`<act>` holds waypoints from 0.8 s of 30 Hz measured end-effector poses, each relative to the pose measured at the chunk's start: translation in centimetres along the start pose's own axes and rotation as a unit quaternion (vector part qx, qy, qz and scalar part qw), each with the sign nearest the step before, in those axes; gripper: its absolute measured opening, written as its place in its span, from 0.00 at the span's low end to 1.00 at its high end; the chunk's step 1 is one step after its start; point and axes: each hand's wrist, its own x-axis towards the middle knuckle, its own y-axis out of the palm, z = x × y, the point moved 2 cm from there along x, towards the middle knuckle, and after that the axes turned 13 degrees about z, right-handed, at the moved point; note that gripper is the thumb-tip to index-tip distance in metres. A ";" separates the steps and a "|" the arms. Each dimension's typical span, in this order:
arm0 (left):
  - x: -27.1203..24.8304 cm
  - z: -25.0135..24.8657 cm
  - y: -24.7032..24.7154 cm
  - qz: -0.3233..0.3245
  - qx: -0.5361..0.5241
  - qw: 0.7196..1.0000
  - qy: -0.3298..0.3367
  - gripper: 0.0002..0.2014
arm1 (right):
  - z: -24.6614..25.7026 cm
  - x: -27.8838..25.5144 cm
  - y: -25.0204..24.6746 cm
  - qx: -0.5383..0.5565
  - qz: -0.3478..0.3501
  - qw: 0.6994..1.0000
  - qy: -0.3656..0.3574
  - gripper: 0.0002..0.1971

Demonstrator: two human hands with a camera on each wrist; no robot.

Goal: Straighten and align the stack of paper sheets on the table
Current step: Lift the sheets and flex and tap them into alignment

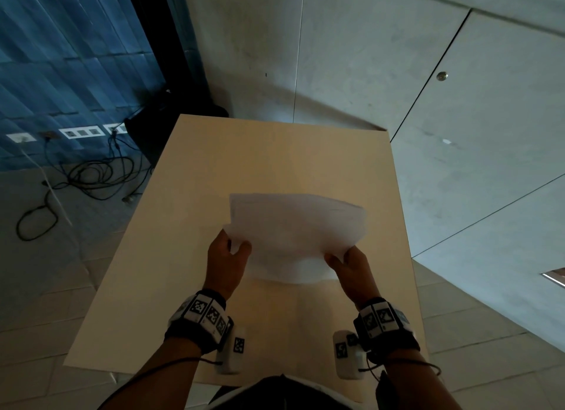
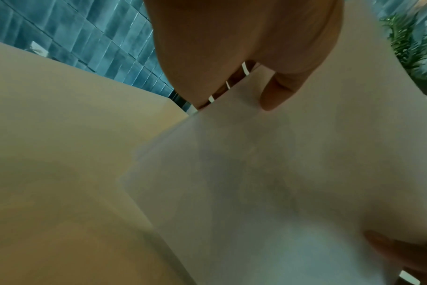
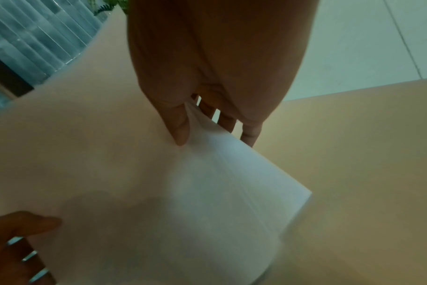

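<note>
Paper sheets [image 1: 298, 235]: white stack, edges uneven (lifted, sagging) above table [image 1: 275, 152].
Left hand [image 1: 226, 263]: thumb and fingers pinching left edge.
Right hand [image 1: 351, 266]: pinching right edge.

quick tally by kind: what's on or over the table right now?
Paper stack: 1, sheets fanned, number cannot be told
Hands: 2, left hand and right hand, each pinching a side of the stack
Wrist camera rigs: 2, left, right
Table: 1
Total: 6
</note>
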 end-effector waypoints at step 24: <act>0.9 0.8 -0.3 -0.009 -0.015 1.000 -0.016 0.17 | 2.1 0.2 0.0 -0.013 -0.004 0.999 -0.032 0.13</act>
